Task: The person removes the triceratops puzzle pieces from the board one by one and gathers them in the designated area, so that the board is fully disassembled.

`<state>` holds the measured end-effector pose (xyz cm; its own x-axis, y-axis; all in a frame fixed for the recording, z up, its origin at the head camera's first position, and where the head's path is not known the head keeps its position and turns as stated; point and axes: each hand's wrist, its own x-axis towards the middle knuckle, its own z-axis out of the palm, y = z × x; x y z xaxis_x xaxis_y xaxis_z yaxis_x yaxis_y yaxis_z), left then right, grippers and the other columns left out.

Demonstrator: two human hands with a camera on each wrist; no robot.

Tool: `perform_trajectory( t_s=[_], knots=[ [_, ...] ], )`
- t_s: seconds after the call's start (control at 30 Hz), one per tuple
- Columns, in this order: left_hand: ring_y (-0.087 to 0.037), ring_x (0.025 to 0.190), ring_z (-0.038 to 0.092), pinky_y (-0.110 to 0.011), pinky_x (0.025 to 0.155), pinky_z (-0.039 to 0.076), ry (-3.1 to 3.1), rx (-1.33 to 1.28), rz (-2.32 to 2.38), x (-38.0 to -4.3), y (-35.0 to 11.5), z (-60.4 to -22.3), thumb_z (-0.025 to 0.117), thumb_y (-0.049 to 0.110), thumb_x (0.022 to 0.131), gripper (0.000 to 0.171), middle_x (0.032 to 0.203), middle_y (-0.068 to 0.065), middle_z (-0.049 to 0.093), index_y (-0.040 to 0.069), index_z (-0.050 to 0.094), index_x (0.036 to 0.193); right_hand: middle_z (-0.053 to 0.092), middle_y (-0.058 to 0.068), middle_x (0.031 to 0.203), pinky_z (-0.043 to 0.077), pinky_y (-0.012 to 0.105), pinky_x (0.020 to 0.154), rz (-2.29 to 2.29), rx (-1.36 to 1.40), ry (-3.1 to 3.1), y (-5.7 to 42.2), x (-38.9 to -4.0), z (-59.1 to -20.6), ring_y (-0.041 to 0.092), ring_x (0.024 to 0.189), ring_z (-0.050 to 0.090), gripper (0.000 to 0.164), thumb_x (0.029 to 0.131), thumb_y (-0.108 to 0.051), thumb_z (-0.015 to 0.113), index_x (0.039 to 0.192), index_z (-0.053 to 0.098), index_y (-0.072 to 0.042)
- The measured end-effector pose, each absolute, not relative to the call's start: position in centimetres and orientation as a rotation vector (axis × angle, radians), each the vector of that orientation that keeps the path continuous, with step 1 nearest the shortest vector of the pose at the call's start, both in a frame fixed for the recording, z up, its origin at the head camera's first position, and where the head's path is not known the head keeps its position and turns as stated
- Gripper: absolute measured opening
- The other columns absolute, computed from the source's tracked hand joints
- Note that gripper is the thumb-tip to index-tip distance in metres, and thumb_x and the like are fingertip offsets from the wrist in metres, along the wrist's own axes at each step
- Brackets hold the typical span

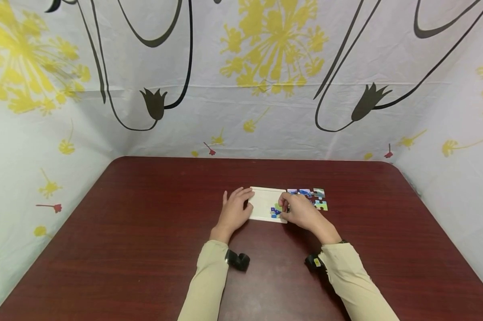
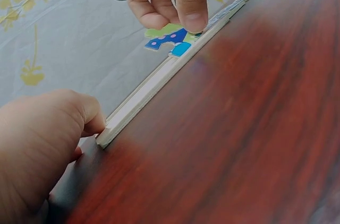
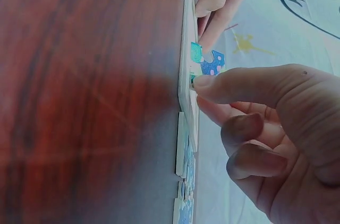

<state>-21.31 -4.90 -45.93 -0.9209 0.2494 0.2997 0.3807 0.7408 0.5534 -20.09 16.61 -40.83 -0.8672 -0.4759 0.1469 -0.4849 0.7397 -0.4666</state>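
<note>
A pale, shallow puzzle tray (image 1: 262, 200) lies on the table, and my left hand (image 1: 235, 209) holds its left edge. In the left wrist view the thumb side of this left hand (image 2: 50, 149) bends onto the tray's near corner. At the tray's right end my right hand (image 1: 303, 213) pinches a small jigsaw piece (image 1: 275, 211), coloured blue, green and cyan with pink dots. Both wrist views show this jigsaw piece (image 2: 169, 38) (image 3: 213, 63) tilted up from the tray, with the right thumb (image 3: 234, 85) against it. Fingers partly hide the piece.
Several jigsaw pieces (image 1: 319, 193) lie just right of the tray, some hidden behind the right hand. The dark red wooden table (image 1: 145, 249) extends around them. A patterned white cloth (image 1: 241, 133) hangs behind and at the sides. Each wrist wears a black camera (image 1: 238, 260).
</note>
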Motion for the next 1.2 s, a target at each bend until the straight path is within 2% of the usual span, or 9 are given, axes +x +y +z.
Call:
perform_trajectory(
  t_s=[0.3,0.5,0.8,0.97,1.2],
  knots=[
    [-0.021,0.131,0.036,-0.058,0.106,0.007,-2.735,-0.496,-0.969,-21.30,-4.89,-45.88,0.054,0.012,0.088,0.038,0.133,0.001,0.052,0.012,0.061,0.125,0.059,0.000,0.072,0.041,0.026,0.054,0.842,0.824,-2.892,16.59,-20.25,-40.85,0.007,0.056,0.047,0.017,0.073,0.002,0.065,0.088,0.059,-0.002],
    [-0.021,0.131,0.036,-0.058,0.106,0.007,-2.734,-0.495,-0.971,-21.32,-4.88,-45.92,0.054,0.013,0.088,0.038,0.133,0.001,0.052,0.011,0.062,0.124,0.061,0.002,0.076,0.043,0.027,0.057,0.894,0.828,-2.907,16.65,-20.30,-40.79,0.008,0.060,0.050,0.022,0.070,0.001,0.069,0.091,0.061,-0.001],
    [-0.020,0.131,0.036,-0.058,0.106,0.007,-2.735,-0.494,-0.970,-21.29,-4.86,-45.82,0.053,0.013,0.088,0.038,0.133,0.001,0.052,0.012,0.061,0.125,0.060,0.001,0.073,0.043,0.027,0.057,0.881,0.826,-2.917,16.58,-20.28,-40.96,0.008,0.059,0.049,0.018,0.070,0.000,0.068,0.087,0.061,-0.002],
    [-0.020,0.131,0.036,-0.057,0.106,0.007,-2.739,-0.492,-0.975,-21.28,-4.85,-45.76,0.054,0.013,0.088,0.038,0.134,0.001,0.052,0.012,0.061,0.125,0.060,0.001,0.075,0.044,0.029,0.059,0.830,0.840,-2.924,16.50,-20.24,-41.05,0.011,0.062,0.051,0.019,0.072,-0.007,0.072,0.087,0.061,-0.004],
    [-0.020,0.131,0.036,-0.058,0.106,0.007,-2.737,-0.493,-0.984,-21.26,-4.90,-45.76,0.054,0.012,0.088,0.037,0.134,0.000,0.052,0.012,0.061,0.125,0.057,0.001,0.079,0.045,0.032,0.064,0.755,0.807,-2.985,16.27,-19.91,-41.09,0.013,0.069,0.052,0.028,0.076,-0.024,0.077,0.091,0.065,-0.004]
  ],
)
